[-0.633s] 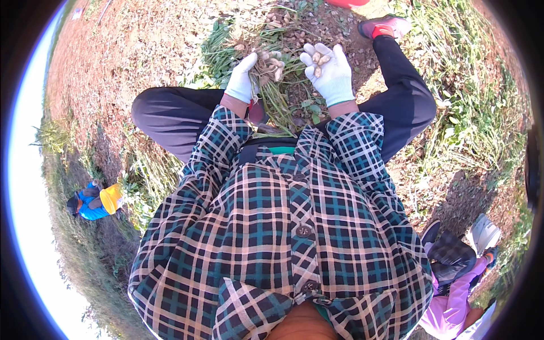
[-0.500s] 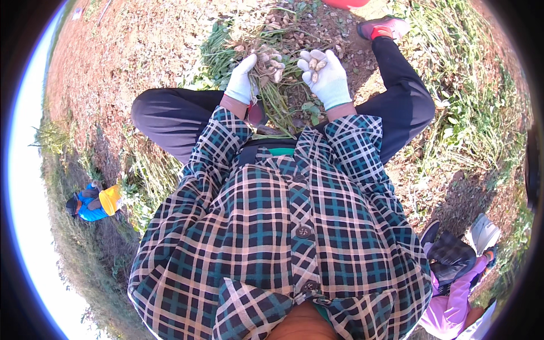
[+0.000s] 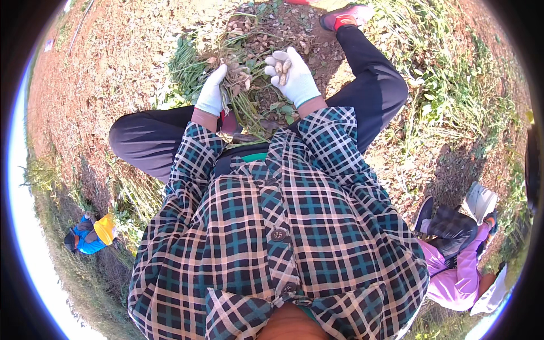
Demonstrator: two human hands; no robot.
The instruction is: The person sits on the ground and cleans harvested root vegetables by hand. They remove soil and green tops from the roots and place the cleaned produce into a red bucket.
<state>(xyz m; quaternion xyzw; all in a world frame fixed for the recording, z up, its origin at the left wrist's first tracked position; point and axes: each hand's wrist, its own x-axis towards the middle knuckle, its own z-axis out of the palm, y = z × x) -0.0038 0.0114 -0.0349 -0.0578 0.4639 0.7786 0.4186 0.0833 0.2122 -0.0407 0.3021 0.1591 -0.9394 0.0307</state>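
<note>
Left hand point(image 3: 211, 93), white-gloved, wraps thin, stringy stems point(image 3: 242, 109) with clustered, knobbly peanuts point(image 3: 243, 78); its fingertips are hidden. Right hand point(image 3: 298, 83), white-gloved, curls its fingers around loose, oblong pods point(image 3: 282, 70) in the palm. Leafy foliage point(image 3: 187, 62) lies nearby.

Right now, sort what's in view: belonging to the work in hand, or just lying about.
Work:
- left hand, gloved, holding a podded plant bunch
- right hand, gloved, cupping loose pods
- pods on the ground

Seemingly lying about:
- yellow container beside a person in blue
- white container near a person in pink
- red thing, cut off at the top edge
</note>
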